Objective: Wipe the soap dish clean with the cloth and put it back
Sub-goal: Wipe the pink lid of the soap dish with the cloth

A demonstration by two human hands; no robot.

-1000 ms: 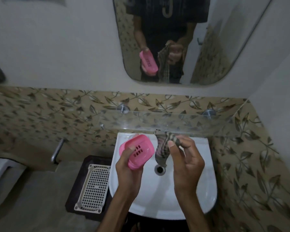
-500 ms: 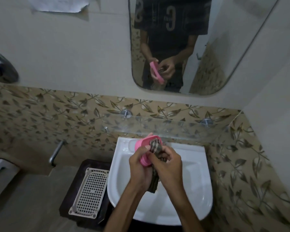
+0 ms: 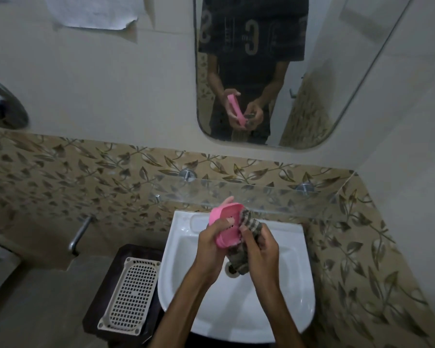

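Soap dish (image 3: 227, 228): we hold it tilted on edge above the white basin (image 3: 284, 307), just below the glass shelf (image 3: 274, 199); a second ago it lay flatter and apart from the cloth, now the two are pressed together.
Cloth (image 3: 246, 223): a second ago it hung loose from our right hand; now it is bunched against the inner face of the dish, with a tail dangling toward the drain.
Left hand (image 3: 211, 244): fingers wrapped around the dish's edge, thumb across its slotted floor.
Right hand (image 3: 260, 247): fingers curled around the cloth, pushing it into the dish.
Meaning: we judge the wiping has just begun; putting the dish back is not yet done.
Hidden: the dish's underside and how much of it the cloth covers; we cannot tell where the dish belongs.
Mirror (image 3: 312, 71): its reflection shows the dish edge-on, the cloth too dim to read.
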